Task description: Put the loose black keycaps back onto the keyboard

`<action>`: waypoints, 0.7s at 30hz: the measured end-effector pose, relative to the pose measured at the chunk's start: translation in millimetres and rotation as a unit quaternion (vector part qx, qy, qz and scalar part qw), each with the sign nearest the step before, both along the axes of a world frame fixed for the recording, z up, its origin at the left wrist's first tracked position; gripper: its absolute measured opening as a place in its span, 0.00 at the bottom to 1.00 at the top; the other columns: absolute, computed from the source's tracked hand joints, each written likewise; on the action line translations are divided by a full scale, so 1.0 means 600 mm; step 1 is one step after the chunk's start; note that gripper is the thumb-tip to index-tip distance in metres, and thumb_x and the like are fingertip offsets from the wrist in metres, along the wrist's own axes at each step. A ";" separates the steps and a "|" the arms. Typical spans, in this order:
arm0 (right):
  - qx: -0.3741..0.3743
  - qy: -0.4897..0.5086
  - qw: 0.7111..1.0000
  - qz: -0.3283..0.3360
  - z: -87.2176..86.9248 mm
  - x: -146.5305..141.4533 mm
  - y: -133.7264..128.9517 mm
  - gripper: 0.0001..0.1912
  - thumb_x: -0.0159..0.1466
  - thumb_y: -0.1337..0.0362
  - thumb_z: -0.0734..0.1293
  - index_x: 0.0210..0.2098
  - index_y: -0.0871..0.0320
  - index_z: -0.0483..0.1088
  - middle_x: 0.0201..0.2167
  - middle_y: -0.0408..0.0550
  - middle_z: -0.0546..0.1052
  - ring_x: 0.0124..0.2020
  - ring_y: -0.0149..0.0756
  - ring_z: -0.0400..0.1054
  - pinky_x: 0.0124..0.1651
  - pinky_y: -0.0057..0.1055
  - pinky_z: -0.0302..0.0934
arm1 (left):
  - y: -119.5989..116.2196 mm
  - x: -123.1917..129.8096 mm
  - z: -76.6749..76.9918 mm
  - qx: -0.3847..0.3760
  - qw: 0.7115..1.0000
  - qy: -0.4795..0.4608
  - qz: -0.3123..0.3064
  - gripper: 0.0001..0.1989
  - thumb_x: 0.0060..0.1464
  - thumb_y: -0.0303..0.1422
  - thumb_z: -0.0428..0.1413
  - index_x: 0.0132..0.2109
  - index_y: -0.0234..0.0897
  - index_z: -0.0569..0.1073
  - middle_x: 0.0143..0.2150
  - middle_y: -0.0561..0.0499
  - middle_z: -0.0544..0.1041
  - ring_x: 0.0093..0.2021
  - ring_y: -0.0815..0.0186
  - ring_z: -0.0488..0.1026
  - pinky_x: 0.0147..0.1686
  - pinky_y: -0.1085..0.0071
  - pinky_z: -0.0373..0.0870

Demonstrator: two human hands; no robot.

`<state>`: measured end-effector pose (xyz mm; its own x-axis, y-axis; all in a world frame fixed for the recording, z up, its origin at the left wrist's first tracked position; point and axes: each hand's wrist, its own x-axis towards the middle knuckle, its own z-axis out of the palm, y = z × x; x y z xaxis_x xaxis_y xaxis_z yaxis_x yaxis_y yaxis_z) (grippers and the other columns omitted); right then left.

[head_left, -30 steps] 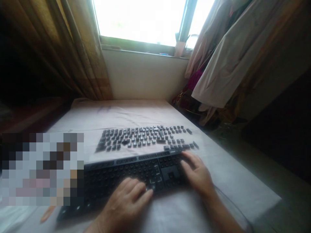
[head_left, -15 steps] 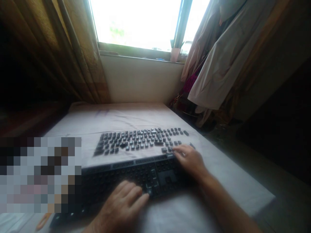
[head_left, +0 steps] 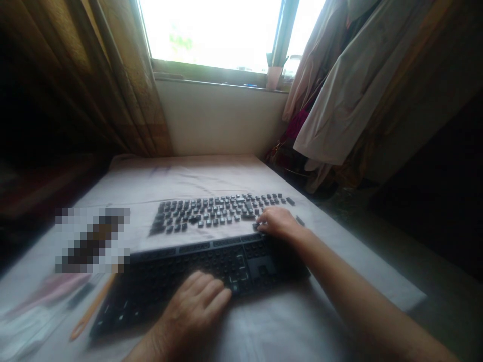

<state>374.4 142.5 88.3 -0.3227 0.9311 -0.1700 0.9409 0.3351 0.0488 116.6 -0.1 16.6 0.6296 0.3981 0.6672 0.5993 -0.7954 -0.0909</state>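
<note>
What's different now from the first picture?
The right hand moved forward and left, from the right end of the keyboard to the loose keys beyond; I can't tell if it holds one. The left hand stayed on the keyboard's near edge.

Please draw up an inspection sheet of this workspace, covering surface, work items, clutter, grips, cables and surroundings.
Surface: table under a pale, creased cloth.
Work items: black keyboard, slanted; loose keycaps in rows beyond it.
Clutter: orange strip-like item, pink item and whitish item, all left of the keyboard; a pixelated patch there cannot be read.
Grips: left hand over the keyboard's near edge; right hand at the keycaps' right part, whether holding one cannot be told.
Cables: nothing seen.
Surroundings: bright window ahead, curtain left, hanging garments right, cup on the sill.
</note>
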 end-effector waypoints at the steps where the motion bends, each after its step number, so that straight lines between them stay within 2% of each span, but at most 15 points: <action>1: -0.008 -0.007 1.000 0.005 0.000 -0.001 0.002 0.15 0.71 0.58 0.66 0.54 0.56 0.71 0.55 0.52 0.73 0.50 0.41 0.72 0.52 0.43 0.70 | 0.000 0.000 0.000 -0.002 1.000 0.001 -0.002 0.16 0.69 0.27 0.43 0.43 0.38 0.75 0.35 0.51 0.76 0.35 0.65 0.70 0.42 0.66 0.67; 6: -0.008 -0.005 1.000 0.023 -0.005 -0.004 0.010 0.16 0.71 0.58 0.66 0.55 0.56 0.70 0.55 0.52 0.73 0.50 0.41 0.72 0.51 0.44 0.70 | -0.001 -0.003 -0.007 -0.006 1.000 0.012 -0.006 0.13 0.64 0.23 0.49 0.49 0.39 0.75 0.38 0.50 0.75 0.37 0.64 0.70 0.44 0.64 0.68; 10: 0.040 0.037 0.998 0.023 -0.002 -0.001 -0.002 0.08 0.67 0.61 0.69 0.45 0.56 0.77 0.48 0.52 0.78 0.50 0.44 0.73 0.53 0.39 0.67 | -0.005 -0.004 -0.006 -0.020 1.000 0.022 -0.004 0.13 0.65 0.25 0.49 0.50 0.39 0.75 0.39 0.50 0.76 0.39 0.63 0.70 0.44 0.63 0.68; 13: 0.079 0.086 0.993 0.021 0.006 -0.002 -0.032 0.09 0.67 0.63 0.68 0.45 0.56 0.78 0.45 0.53 0.81 0.49 0.45 0.74 0.50 0.36 0.66 | -0.006 -0.004 -0.003 -0.017 1.000 0.025 0.001 0.13 0.67 0.26 0.48 0.50 0.39 0.76 0.39 0.50 0.76 0.40 0.62 0.70 0.45 0.63 0.68; 16: 0.080 0.134 0.987 0.044 0.005 -0.006 -0.078 0.10 0.66 0.64 0.68 0.46 0.55 0.78 0.41 0.49 0.82 0.43 0.40 0.76 0.47 0.32 0.66 | -0.006 -0.002 0.001 -0.006 0.999 0.034 0.006 0.13 0.67 0.26 0.47 0.50 0.39 0.76 0.39 0.50 0.76 0.39 0.63 0.70 0.45 0.63 0.68; 19: 0.059 0.180 0.977 0.095 -0.016 -0.009 -0.126 0.09 0.63 0.65 0.71 0.44 0.54 0.78 0.42 0.46 0.82 0.43 0.36 0.76 0.47 0.28 0.67 | -0.007 -0.002 0.004 -0.005 0.999 0.047 0.014 0.13 0.67 0.26 0.47 0.50 0.39 0.76 0.41 0.49 0.76 0.41 0.63 0.71 0.47 0.63 0.68; 21: 0.061 0.265 0.949 0.158 -0.037 -0.010 -0.152 0.08 0.61 0.67 0.72 0.41 0.56 0.78 0.40 0.47 0.83 0.41 0.37 0.76 0.46 0.30 0.68 | -0.008 -0.001 0.005 -0.007 0.999 0.050 0.012 0.14 0.68 0.26 0.46 0.50 0.39 0.75 0.42 0.49 0.76 0.42 0.63 0.71 0.48 0.63 0.67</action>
<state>368.4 51.5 66.1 -0.5998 0.7757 0.1965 0.6973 0.6271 -0.3473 115.8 -5.1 19.9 0.6827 0.4238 0.5952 0.6074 -0.7820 -0.1399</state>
